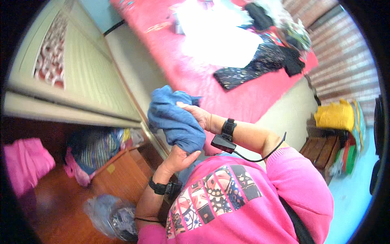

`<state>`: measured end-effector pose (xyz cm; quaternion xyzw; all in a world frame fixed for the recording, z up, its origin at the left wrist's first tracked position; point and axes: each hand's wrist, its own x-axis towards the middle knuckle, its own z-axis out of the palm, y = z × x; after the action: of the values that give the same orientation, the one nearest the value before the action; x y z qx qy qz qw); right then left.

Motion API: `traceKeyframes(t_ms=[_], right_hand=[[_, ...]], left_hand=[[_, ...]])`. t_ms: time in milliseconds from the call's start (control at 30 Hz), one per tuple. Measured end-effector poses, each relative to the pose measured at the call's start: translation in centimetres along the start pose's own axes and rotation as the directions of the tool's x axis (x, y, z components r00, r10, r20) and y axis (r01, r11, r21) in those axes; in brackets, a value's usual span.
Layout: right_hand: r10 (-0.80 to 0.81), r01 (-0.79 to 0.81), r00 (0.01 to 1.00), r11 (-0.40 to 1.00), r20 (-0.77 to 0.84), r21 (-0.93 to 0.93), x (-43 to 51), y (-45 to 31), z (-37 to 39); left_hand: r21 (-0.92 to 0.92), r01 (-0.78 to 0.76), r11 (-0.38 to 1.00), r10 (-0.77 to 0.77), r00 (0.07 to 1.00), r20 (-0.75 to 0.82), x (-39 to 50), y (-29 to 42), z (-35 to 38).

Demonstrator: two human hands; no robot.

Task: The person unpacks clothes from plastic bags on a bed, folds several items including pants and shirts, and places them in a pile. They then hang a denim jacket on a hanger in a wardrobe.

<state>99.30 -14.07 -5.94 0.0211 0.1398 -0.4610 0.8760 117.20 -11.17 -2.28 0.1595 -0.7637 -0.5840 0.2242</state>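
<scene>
A crumpled blue cloth [175,119], perhaps a garment, is bunched up between my two hands in front of my body. My right hand [196,115] grips its upper right side, with the thumb lying on top. From below, my left hand [179,160] holds the lower end; its thumb shows, while the fingers are mostly hidden by the fabric. Black straps with small devices circle both of my wrists. Beyond the bundle spreads a bed with a pink cover [243,100], bearing a dark patterned garment [253,68] and a white overexposed area.
At left stands a wardrobe with a pale sliding door [91,67]. Inside its open section are a wooden drawer unit [122,174], striped clothing [94,149], a pink cloth [27,161] and a clear plastic bag [106,213]. Yellow cloth [333,116] lies over dark wooden furniture [320,152] at right.
</scene>
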Motion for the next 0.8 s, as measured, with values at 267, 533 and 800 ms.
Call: traceKeyframes(t_ms=[267,533,800], right_hand=[[-0.505,0.463,0.856,0.845,-0.112,-0.268,-16.9,-12.5,2.7],[-0.724,0.735,0.642,0.486,0.254,-0.472,-37.9,-28.1,7.9],[-0.802,0.716,0.598,0.534,0.000,-0.450,-43.1,-36.0,2.0]], left_hand=[[0.023,0.104,0.994,-0.106,0.991,0.076,8.1,-1.3,7.6],[-0.083,0.296,0.951,-0.301,0.953,-0.046,10.1,-6.5,12.8],[-0.235,0.414,0.879,-0.462,0.861,-0.211,7.3,-9.5,12.2]])
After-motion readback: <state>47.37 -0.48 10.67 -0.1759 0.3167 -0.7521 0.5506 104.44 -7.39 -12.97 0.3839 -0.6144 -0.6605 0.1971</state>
